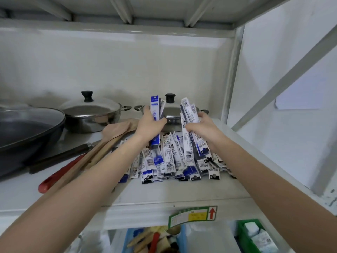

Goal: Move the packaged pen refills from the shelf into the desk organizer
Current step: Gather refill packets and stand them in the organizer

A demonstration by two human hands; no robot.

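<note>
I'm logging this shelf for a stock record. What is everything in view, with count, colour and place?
refill packs on shelf: many, white and blue, heaped centre
refill packs in hands: two bunches, white and blue, above the heap
lidded pots: two, steel, behind
dark pan: one, left
wooden spatulas: several, tan, left of heap
red-handled utensil: one, front left
shelf: one, pale grey
green bin: one, below right
blue bin: one, below
left hand: grips one bunch
right hand: grips the other

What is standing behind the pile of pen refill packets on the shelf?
Behind the refill pile stands a lidded steel pot. Both hands' held packets cover most of it.
</note>
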